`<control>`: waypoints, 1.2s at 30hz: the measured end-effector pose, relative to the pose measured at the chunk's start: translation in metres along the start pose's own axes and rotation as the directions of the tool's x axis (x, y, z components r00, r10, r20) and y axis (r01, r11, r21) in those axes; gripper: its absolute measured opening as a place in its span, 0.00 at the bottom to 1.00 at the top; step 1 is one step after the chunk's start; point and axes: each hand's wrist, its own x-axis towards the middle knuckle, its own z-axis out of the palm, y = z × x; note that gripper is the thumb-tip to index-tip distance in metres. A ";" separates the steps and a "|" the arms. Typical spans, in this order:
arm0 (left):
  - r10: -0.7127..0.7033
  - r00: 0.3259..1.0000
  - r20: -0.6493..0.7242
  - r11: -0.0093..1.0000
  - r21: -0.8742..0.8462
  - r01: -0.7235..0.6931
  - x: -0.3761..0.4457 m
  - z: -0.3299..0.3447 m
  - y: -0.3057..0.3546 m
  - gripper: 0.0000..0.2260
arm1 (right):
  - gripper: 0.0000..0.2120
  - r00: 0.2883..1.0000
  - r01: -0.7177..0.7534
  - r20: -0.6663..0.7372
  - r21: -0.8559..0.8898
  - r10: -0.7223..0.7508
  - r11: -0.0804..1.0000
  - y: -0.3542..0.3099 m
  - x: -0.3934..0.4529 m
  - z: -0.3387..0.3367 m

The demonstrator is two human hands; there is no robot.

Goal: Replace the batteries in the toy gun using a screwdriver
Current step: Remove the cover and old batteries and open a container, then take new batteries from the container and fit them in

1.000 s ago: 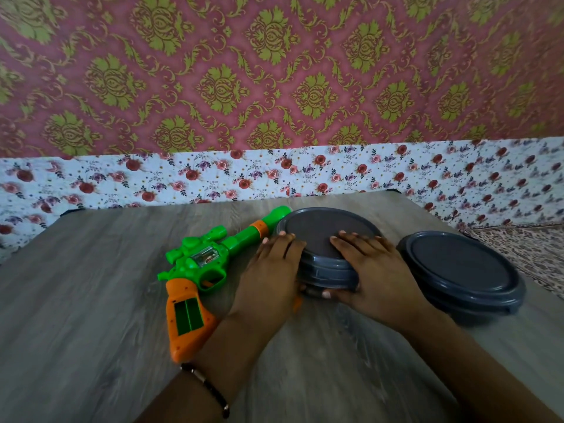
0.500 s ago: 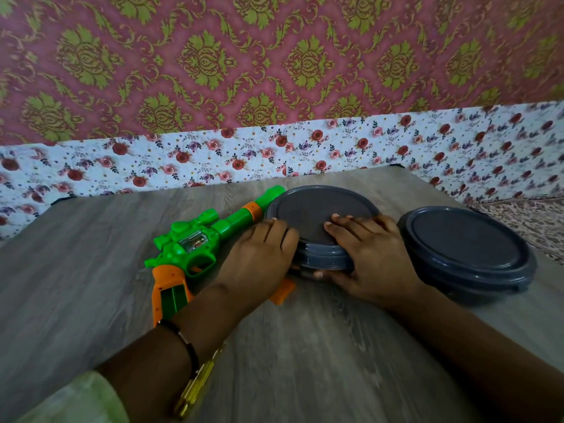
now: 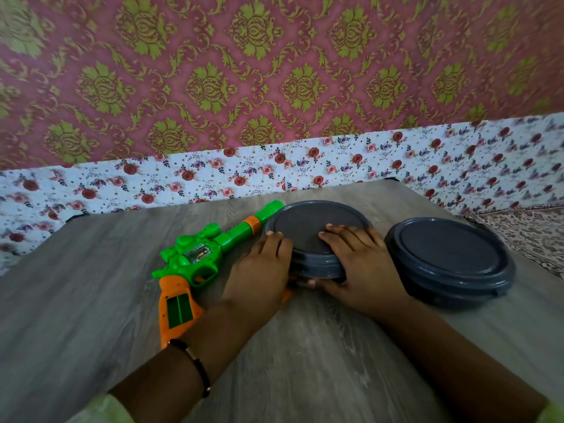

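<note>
**Grey lidded container gripped from both sides**

Grey plastic is what both of my hands are clasping: the nearer round container, sitting on the wood-grain table. My left hand is pressing against the container's left wall, palm down, fingers curling up over the lid's rim. My right hand is wrapping its right side, fingers spreading flat across the lid, thumb tucking along the front wall. Both forearms are angling inward toward the container, and a dark bracelet is circling the left wrist.

Left of the container, the toy gun is lying flat, its green barrel tip touching the container's rim, its orange grip pointing back toward me. A small orange piece is peeking out under my left hand; I cannot tell what it is. Right of the container, just beside it, a second grey container is sitting with its lid on.
</note>
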 end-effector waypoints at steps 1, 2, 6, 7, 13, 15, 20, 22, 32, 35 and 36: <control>0.002 1.000 0.009 1.000 0.016 -0.002 -0.001 0.001 0.000 0.29 | 0.36 1.000 0.005 0.013 -0.001 -0.005 1.000 0.000 -0.001 0.000; -0.007 1.000 0.016 1.000 0.016 0.007 -0.003 0.000 0.000 0.29 | 0.36 1.000 0.016 0.024 -0.006 -0.016 1.000 0.001 -0.001 -0.002; -0.016 1.000 0.001 0.999 -0.030 0.016 -0.017 -0.003 0.000 0.31 | 0.38 0.998 0.060 0.029 -0.030 -0.059 0.998 0.004 -0.006 -0.015; -0.009 1.000 0.000 0.999 -0.040 0.009 -0.022 -0.005 0.000 0.32 | 0.39 0.998 0.053 0.016 -0.022 -0.053 0.998 0.005 -0.007 -0.020; 0.085 0.994 0.066 0.996 0.015 -0.086 -0.039 -0.011 0.015 0.32 | 0.48 0.996 -0.076 0.031 -0.051 0.078 0.996 0.002 -0.013 -0.034; 0.100 0.991 0.086 0.994 0.029 -0.103 -0.033 -0.005 0.019 0.31 | 0.47 0.991 -0.118 0.055 -0.095 0.124 0.988 0.003 -0.014 -0.036; 0.071 0.991 0.115 0.997 -0.025 -0.069 -0.007 0.004 0.029 0.27 | 0.35 0.977 -0.195 0.040 -0.246 0.211 0.949 0.014 -0.013 -0.045; 0.065 0.991 0.119 0.997 -0.054 -0.059 0.010 0.008 0.035 0.27 | 0.30 0.945 -0.307 0.033 -0.247 0.324 0.919 0.020 -0.013 -0.050; 0.046 0.988 0.145 0.994 -0.109 -0.030 0.120 0.042 0.050 0.29 | 0.23 0.885 -0.395 0.173 -0.210 0.432 0.894 0.021 -0.010 -0.040; 0.050 0.987 0.150 0.992 -0.125 -0.032 0.147 0.051 0.050 0.29 | 0.21 0.898 -0.380 0.167 -0.170 0.406 0.909 0.023 -0.010 -0.037; 0.051 0.987 0.153 0.990 -0.135 -0.030 0.154 0.053 0.050 0.30 | 0.21 0.901 -0.375 0.169 -0.157 0.399 0.914 0.022 -0.009 -0.037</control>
